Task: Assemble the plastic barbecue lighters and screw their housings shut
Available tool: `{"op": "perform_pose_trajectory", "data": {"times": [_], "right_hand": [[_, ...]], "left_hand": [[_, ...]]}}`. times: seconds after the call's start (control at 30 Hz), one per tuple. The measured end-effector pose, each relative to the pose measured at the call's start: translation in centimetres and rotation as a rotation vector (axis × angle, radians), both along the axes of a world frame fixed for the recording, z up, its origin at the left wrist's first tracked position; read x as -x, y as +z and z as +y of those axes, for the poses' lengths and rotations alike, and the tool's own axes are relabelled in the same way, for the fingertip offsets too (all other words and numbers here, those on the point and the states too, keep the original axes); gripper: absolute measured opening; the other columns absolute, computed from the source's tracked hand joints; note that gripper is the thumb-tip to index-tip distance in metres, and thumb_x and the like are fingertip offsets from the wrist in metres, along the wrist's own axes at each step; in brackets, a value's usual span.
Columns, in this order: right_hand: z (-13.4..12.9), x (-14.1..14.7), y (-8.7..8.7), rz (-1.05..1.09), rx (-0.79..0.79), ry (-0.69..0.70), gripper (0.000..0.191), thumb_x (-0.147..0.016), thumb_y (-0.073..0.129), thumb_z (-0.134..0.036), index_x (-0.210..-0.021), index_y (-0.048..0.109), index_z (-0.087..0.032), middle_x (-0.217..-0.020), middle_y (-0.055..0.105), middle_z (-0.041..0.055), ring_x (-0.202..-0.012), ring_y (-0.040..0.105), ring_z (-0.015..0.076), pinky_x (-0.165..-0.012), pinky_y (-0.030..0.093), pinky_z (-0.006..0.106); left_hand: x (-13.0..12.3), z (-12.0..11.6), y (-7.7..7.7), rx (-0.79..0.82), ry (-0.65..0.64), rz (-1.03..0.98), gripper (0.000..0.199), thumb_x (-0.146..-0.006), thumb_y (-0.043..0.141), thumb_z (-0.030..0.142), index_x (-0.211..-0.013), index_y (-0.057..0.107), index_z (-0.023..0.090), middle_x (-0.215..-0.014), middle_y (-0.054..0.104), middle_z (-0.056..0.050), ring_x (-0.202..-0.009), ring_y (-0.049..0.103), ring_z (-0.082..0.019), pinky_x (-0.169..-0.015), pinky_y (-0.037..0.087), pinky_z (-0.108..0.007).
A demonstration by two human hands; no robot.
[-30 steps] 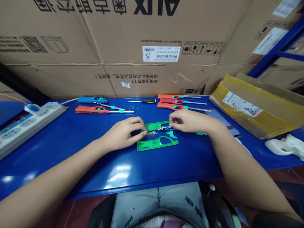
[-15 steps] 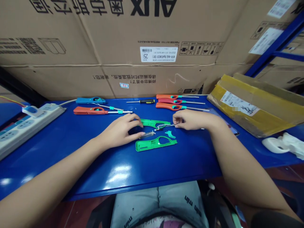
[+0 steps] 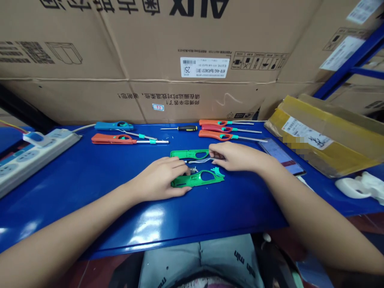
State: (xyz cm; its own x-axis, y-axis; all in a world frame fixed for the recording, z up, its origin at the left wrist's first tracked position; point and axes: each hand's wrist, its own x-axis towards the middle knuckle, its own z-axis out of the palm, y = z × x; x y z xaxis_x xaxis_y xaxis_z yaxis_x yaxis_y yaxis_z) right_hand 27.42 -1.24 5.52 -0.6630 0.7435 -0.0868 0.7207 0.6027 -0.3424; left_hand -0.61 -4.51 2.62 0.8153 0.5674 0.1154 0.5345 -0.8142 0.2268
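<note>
My left hand [image 3: 165, 178] straddles the left end of the lower green lighter casing half [image 3: 198, 182], fingers at its upper edge and thumb at its lower edge. Partly under those fingers lies a clear fuel tank [image 3: 193, 170]. My right hand [image 3: 231, 156] is closed in a pinch at a thin metal rod, from which white wires [image 3: 199, 161] run left. Its fingertips also cover the right end of the upper green casing half [image 3: 189, 154]; whether they grip that too is unclear. A teal trigger [image 3: 216, 172] rests at the lower half's right end.
Orange and red lighters [image 3: 217, 136] lie at the back right, a screwdriver [image 3: 187, 128] at the back middle. An orange lighter [image 3: 114, 139] and a blue casing [image 3: 114, 126] are back left. A power strip [image 3: 36, 160], phone [image 3: 282, 156] and taped carton [image 3: 324, 140] flank the work.
My left hand has moved down from the fuel tank onto the lower casing half. My right hand has shifted left and slightly down; the upper casing half and wires now sit further left.
</note>
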Motion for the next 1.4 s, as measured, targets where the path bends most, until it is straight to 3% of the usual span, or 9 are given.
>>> {"op": "perform_pose_trajectory", "data": {"times": [0.27, 0.47, 0.6, 0.67, 0.93, 1.17, 1.4], "right_hand": [[1.3, -1.5, -1.7, 0.105, 0.035, -0.029, 0.017, -0.091, 0.065, -0.035, -0.091, 0.060, -0.018, -0.082, 0.062, 0.0019, -0.070, 0.052, 0.0141, -0.062, 0.037, 0.025], [0.4, -2.0, 0.0, 0.148, 0.000, 0.005, 0.023, -0.084, 0.068, -0.037, -0.092, 0.061, -0.017, -0.089, 0.062, 0.0041, -0.076, 0.053, 0.0154, -0.067, 0.040, 0.026], [-0.5, -1.9, 0.9, 0.008, 0.183, 0.025, 0.012, -0.082, 0.065, -0.028, -0.076, 0.062, -0.019, -0.073, 0.061, -0.0009, -0.063, 0.051, 0.0115, -0.059, 0.035, 0.025], [-0.7, -1.8, 0.8, -0.051, 0.195, 0.032, 0.011, -0.082, 0.064, -0.026, -0.072, 0.063, -0.019, -0.070, 0.062, -0.0016, -0.061, 0.051, 0.0111, -0.058, 0.033, 0.025], [-0.5, -0.8, -0.2, -0.070, -0.021, -0.003, 0.014, -0.087, 0.061, -0.022, -0.074, 0.062, -0.017, -0.076, 0.066, 0.0014, -0.067, 0.053, 0.0119, -0.060, 0.031, 0.026], [-1.0, 0.1, -0.3, 0.067, -0.169, 0.062, 0.010, -0.092, 0.060, -0.023, -0.086, 0.066, -0.017, -0.088, 0.068, 0.0038, -0.072, 0.056, 0.0129, -0.061, 0.031, 0.026], [-1.8, 1.1, -0.5, 0.187, -0.265, 0.165, 0.013, -0.094, 0.056, -0.026, -0.085, 0.062, -0.018, -0.085, 0.065, 0.0041, -0.072, 0.054, 0.0145, -0.063, 0.031, 0.027]], "left_hand": [[0.3, 0.7, 0.0, -0.042, 0.043, -0.038, 0.030, -0.093, 0.062, 0.046, -0.108, 0.067, 0.021, -0.104, 0.071, -0.005, -0.098, 0.066, -0.025, -0.088, 0.049, -0.037], [0.1, 0.7, -0.4, -0.014, 0.001, -0.062, 0.027, -0.092, 0.063, 0.045, -0.105, 0.066, 0.021, -0.101, 0.070, -0.004, -0.095, 0.066, -0.023, -0.084, 0.049, -0.035], [0.1, 0.8, -0.5, -0.016, -0.005, -0.076, 0.028, -0.093, 0.063, 0.045, -0.106, 0.066, 0.021, -0.104, 0.070, -0.005, -0.098, 0.066, -0.024, -0.088, 0.050, -0.036], [0.1, 0.8, -0.6, -0.014, -0.004, -0.081, 0.029, -0.094, 0.062, 0.046, -0.107, 0.066, 0.020, -0.106, 0.070, -0.006, -0.100, 0.066, -0.024, -0.090, 0.050, -0.037], [0.0, 0.9, -1.0, -0.012, 0.000, -0.099, 0.033, -0.096, 0.061, 0.047, -0.113, 0.067, 0.019, -0.109, 0.070, -0.007, -0.104, 0.067, -0.025, -0.090, 0.052, -0.037], [-0.2, 0.6, -0.7, -0.049, 0.004, -0.162, 0.041, -0.093, 0.065, 0.051, -0.119, 0.066, 0.020, -0.110, 0.072, -0.007, -0.104, 0.068, -0.024, -0.091, 0.052, -0.035], [-0.3, 0.4, -0.7, -0.076, 0.133, -0.316, 0.045, -0.094, 0.065, 0.047, -0.128, 0.061, 0.017, -0.105, 0.072, -0.008, -0.093, 0.068, -0.021, -0.084, 0.054, -0.031]]}}
